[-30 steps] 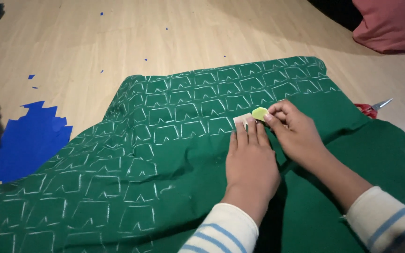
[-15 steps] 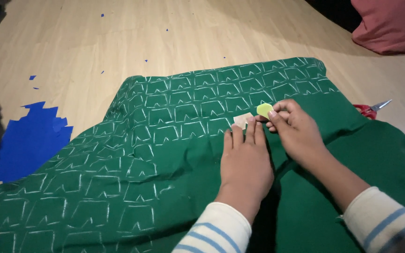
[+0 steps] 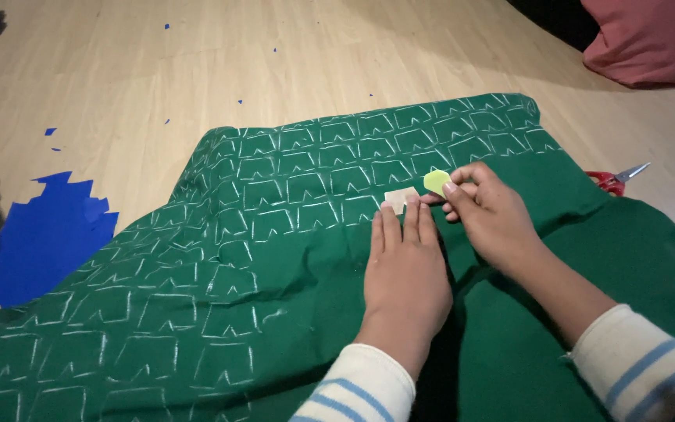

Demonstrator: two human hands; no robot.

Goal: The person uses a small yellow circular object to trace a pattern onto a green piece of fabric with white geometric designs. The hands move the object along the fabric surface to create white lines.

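Observation:
A large green cloth (image 3: 275, 258) lies spread on the wooden floor, covered with rows of white chalk outlines. My left hand (image 3: 405, 270) rests flat on it, fingers together, the fingertips pressing a small pale card template (image 3: 400, 198). Just to the right, my right hand (image 3: 487, 215) pinches a yellow-green piece of tailor's chalk (image 3: 436, 182) at the template's right edge. Both sleeves are white with blue stripes.
A jagged sheet of blue paper (image 3: 44, 234) lies on the floor at the left, with small blue scraps scattered beyond it. Red-handled scissors (image 3: 615, 179) lie at the cloth's right edge. A reddish cushion (image 3: 650, 39) sits at the top right.
Both hands, with the template and the chalk, have crept slightly left and down on the cloth. The chalk has moved from over the template to its right side.

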